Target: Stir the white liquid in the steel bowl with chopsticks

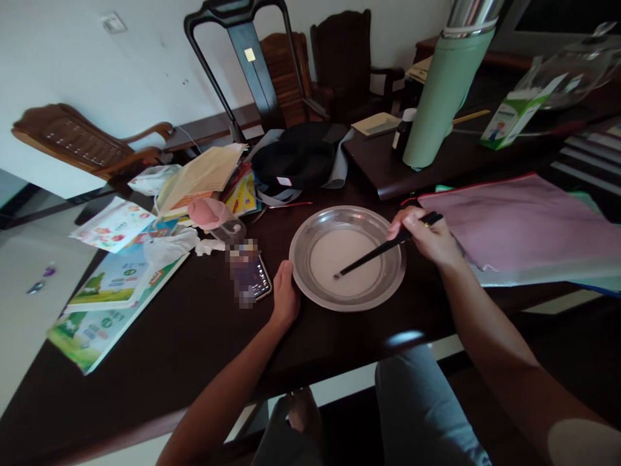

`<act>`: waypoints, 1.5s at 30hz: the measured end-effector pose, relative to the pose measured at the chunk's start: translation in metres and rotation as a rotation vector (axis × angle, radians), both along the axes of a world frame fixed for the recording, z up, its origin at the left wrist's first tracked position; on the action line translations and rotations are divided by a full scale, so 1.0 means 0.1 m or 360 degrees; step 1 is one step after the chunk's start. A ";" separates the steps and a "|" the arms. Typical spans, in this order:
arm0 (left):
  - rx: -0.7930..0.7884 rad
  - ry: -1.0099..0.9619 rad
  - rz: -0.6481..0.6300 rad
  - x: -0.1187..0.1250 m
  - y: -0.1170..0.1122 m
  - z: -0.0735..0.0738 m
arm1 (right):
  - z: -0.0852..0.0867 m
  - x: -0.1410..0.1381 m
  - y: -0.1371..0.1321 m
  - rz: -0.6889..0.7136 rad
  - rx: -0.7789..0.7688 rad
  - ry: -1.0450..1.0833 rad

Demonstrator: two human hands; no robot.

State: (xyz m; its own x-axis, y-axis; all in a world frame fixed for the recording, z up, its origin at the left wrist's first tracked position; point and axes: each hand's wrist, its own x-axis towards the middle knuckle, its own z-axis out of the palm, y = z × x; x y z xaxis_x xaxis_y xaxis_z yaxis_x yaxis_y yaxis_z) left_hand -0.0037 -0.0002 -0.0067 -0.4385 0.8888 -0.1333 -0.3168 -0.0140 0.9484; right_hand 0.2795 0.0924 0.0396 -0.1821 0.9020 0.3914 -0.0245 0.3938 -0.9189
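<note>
A pair of black chopsticks (pixel 373 254) is gripped in the right grip (pixel 423 234), its fingers closed around the upper end, where a thin gold-coloured band can be seen. From there the chopsticks are slanted down and leftward, and their pale tips are set at the milky white liquid (pixel 330 249) in the bowl. The metal bowl (pixel 349 304) is placed between the two grips, just left of the right one; it is shiny, round and shallow, with a wide flared rim, and its bottom is covered by the liquid. The bowl's left rim is touched by the left grip (pixel 285 291); whether its fingers are closed cannot be told, as they are partly hidden. Just left of that grip, a phone (pixel 261 278) is laid on the dark desk (pixel 194 336). Beyond the right grip, a pink folder (pixel 524 226) is spread.
</note>
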 end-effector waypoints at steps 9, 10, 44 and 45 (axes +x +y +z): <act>0.0003 0.0019 -0.0009 0.00 0.00 0.01 | -0.05 0.04 0.06 -0.0292 -0.0007 0.0214; 0.0000 0.0022 -0.0011 0.00 0.00 0.02 | -0.04 0.03 0.04 -0.0183 -0.0021 0.0159; -0.0025 0.0055 -0.0003 0.02 0.00 0.07 | -0.01 0.01 0.02 -0.0237 0.0195 -0.0057; -0.0028 0.0061 -0.0003 0.03 -0.01 0.08 | -0.03 0.02 0.04 -0.0325 0.0186 0.0023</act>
State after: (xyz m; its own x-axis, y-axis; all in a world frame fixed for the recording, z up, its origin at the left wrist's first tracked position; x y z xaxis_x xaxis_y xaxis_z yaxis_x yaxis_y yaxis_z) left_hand -0.0012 -0.0007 0.0014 -0.4420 0.8872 -0.1322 -0.2800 0.0035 0.9600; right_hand 0.2818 0.0964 0.0368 0.0062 0.8681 0.4964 0.0538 0.4954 -0.8670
